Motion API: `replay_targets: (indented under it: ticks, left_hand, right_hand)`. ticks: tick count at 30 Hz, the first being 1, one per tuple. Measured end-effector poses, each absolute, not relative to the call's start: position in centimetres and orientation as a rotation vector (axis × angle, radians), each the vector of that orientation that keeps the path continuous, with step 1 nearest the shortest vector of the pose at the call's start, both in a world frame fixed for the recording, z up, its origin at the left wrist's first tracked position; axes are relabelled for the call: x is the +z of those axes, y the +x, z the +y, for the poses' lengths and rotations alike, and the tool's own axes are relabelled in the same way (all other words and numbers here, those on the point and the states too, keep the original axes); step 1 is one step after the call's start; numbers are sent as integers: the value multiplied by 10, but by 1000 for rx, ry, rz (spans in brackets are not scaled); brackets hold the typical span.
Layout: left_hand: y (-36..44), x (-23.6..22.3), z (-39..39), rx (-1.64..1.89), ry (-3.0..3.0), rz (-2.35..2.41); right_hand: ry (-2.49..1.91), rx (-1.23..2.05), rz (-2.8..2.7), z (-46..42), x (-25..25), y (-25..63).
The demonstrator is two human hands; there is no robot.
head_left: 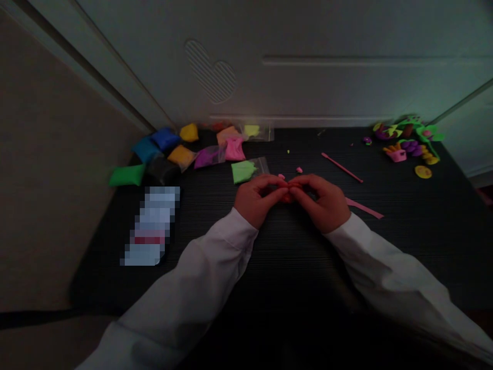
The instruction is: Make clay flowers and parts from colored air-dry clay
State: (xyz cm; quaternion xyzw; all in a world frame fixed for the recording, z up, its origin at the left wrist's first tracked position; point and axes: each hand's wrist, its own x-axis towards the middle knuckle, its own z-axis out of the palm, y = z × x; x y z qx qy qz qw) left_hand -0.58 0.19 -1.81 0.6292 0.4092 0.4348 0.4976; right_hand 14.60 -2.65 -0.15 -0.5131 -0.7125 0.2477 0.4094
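Head view: two bare hands meet over the middle of a black counter (269, 241). The left hand (254, 199) and the right hand (325, 200) grasp one red lump (285, 197) between them, thumbs and fingers pinching it from both sides, just above the counter. Two pink bits (299, 170) lie just beyond the hands, and one yellow speck (288, 151) farther back. Two pink tools are near the right hand: one thin stick (342, 168) and one flat blade (365, 208), its near end hidden by that hand. To the left lie a group of coloured packets (127, 175), perhaps twelve, though the dim light and overlap at the back blur the count. One phone (152, 226) lies in front of them. At the far right, well apart, are one yellow disc (423, 171), one pink pot (396, 155) and a cluster of small models (414, 128). One heart (211, 72) marks the white panel (308, 31) behind.
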Motion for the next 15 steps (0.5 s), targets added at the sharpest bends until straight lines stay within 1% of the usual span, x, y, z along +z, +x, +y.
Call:
replay_targets:
  ticks: [4,10,15]
  left_hand:
    - [-7,-18,2,1045,1558,1019]
    - [-4,-19,1,1122,1480,986]
    - [-5,-16,2,1097,1531,985]
  right_hand:
    - [-1298,642,-1788,-27,-1,146]
    - [-1250,821,-1623,-26,-6,145]
    - [-1258,864,-1558,-26,-10,145]
